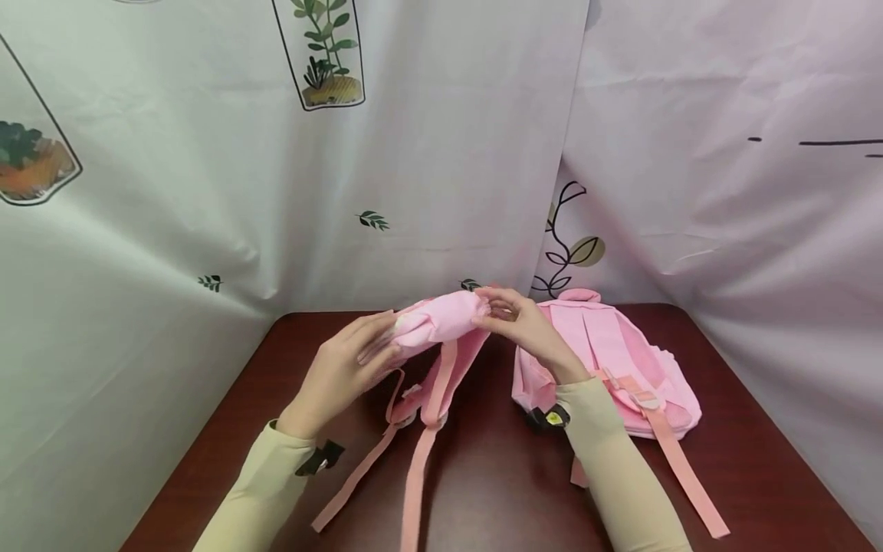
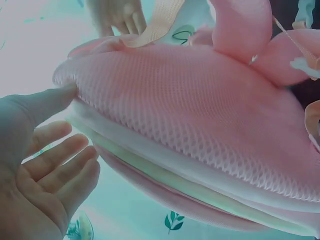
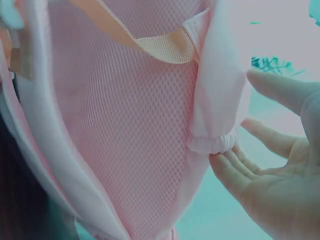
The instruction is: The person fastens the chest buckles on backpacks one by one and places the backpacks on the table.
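Between both hands a pink backpack [image 1: 441,320] is held tilted above the table, its orange-pink webbing straps [image 1: 416,475] hanging down. My left hand [image 1: 339,369] grips its left side; in the left wrist view the thumb presses the edge of the mesh back panel [image 2: 185,100], with the other fingers bent on the far side. At the right side my right hand [image 1: 527,328] holds the backpack between thumb and fingers. In the right wrist view those fingertips touch the gathered elastic rim of a side pocket [image 3: 215,144].
A second pink backpack [image 1: 582,326] lies on the right of the dark red-brown table [image 1: 497,475], one strap trailing toward the front. White curtains [image 1: 448,153] printed with plants hang behind and beside the table.
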### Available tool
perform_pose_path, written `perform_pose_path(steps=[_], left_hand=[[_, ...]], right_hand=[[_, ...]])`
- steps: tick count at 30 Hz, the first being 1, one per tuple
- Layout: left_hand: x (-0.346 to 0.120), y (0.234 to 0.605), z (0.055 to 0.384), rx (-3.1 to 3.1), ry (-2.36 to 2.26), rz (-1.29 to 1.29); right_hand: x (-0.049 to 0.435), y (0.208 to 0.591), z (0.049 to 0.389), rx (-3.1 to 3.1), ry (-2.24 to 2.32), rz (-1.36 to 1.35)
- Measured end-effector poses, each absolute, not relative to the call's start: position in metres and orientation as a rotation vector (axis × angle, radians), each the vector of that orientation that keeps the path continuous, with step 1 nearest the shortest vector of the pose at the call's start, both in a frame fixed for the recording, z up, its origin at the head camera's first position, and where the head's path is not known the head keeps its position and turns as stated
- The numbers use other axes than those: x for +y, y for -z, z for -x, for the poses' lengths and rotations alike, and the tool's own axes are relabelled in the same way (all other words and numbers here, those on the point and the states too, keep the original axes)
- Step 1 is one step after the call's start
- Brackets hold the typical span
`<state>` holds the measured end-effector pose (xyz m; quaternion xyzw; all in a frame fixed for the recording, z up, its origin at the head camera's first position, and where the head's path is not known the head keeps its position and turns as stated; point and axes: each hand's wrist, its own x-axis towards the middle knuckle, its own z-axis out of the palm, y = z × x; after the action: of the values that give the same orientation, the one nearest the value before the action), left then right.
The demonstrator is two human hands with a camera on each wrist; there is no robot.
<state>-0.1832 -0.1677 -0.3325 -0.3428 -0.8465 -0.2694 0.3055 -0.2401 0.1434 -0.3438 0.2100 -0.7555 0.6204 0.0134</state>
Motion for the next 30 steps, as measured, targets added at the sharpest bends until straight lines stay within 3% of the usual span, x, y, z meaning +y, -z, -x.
perform_pose_path(steps=[7,18,30], left_hand=[[-0.174,0.334,0.185,-2.254,0.797,0.87],[-0.174,0.329,0.179,-2.325,0.806,0.987],[-0.148,0.318,0.185,-2.295,0.503,0.993]], right_hand=[[0.136,0.349,0.237,-2.295,-1.751,-0.705],[0.121,0.353,0.238,-2.13,-1.807,-0.461],[0.113,0.352,0.234,-2.069,-1.721,-0.645]])
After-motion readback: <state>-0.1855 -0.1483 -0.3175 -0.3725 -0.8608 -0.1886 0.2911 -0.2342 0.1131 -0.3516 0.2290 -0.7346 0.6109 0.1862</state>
